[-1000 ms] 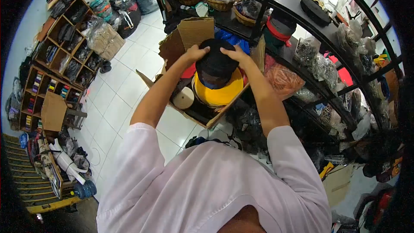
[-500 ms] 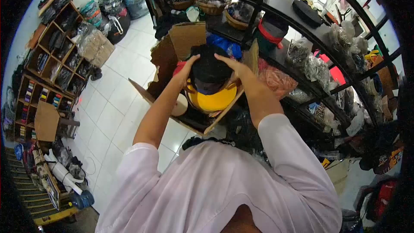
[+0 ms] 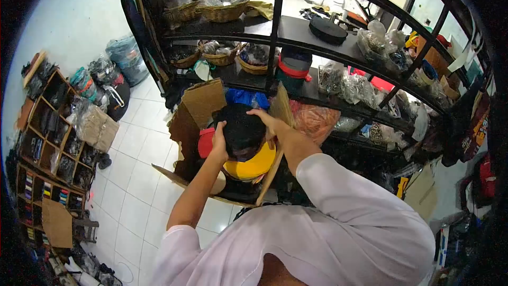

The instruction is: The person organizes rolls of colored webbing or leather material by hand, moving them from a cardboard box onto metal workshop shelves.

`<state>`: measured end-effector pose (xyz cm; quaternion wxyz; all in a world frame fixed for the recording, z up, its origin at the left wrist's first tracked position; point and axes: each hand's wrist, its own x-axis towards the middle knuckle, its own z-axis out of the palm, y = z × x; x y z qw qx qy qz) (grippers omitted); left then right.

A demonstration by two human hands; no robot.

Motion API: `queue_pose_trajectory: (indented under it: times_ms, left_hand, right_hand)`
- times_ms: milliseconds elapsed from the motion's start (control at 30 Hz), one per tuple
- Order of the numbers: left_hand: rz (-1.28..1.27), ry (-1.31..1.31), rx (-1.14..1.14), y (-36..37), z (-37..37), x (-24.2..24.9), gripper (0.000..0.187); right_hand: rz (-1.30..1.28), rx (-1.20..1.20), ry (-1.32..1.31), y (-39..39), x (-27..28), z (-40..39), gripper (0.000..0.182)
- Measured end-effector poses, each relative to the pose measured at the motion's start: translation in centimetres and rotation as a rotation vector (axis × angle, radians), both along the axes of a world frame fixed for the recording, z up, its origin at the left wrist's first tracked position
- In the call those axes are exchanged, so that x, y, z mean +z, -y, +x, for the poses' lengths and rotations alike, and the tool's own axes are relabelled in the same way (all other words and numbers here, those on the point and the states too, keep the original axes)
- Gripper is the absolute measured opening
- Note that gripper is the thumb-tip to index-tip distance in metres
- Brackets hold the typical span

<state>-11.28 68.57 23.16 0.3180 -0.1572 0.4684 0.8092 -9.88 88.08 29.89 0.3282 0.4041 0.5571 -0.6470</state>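
Both my hands are wrapped around the sides of a round black roll, possibly of strap or fabric; its material is hard to make out. My left hand presses its left side, and my right hand grips its upper right side. The roll is over an open cardboard box. Just below it in the box lies a yellow round roll, partly covered by the black one. A red item shows beside my left hand. Whether the black roll rests on anything is hidden.
Behind the box stands a black shelf rack with wicker baskets and bagged goods. Blue plastic and an orange bag border the box. Wooden cubbies line the left wall beyond the tiled floor.
My view has tilted up and shifted, showing more of the rack. Both hands stay around the black roll, which now shows more of its dark top.
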Motion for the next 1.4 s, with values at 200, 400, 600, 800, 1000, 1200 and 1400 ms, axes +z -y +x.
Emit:
queue_pose_trajectory:
  times_ms: [200,400,600,800,1000,1200,1400]
  left_hand:
    - [0.017,-0.077,0.173,0.7,1.9,2.2,0.058]
    - [-0.042,-0.329,0.231,2.4,1.0,5.5,0.068]
    - [-0.415,-1.160,0.188,3.1,3.2,14.5,0.090]
    - [-0.589,-1.545,0.104,0.8,7.0,20.1,0.106]
    - [-0.345,-1.998,0.167,-6.3,8.6,18.9,0.100]
    - [0.003,-1.942,-0.247,-14.2,6.3,12.7,0.091]
    - [0.180,-2.405,-0.267,-21.7,2.9,22.6,0.087]
  right_hand:
    - [-0.203,-0.034,0.072,0.0,-3.0,-1.2,0.118]
    - [-0.373,-0.040,-0.319,2.0,2.3,-0.3,0.074]
    - [-0.386,-0.010,-1.056,0.7,6.9,2.3,0.092]
    - [0.443,0.394,-1.919,-5.0,18.5,10.1,0.113]
    - [0.614,0.335,-1.847,-13.8,21.3,16.1,0.119]
    - [0.530,0.218,-1.665,-22.4,19.8,21.5,0.126]
    - [0.346,0.231,-1.911,-27.9,17.1,18.7,0.127]
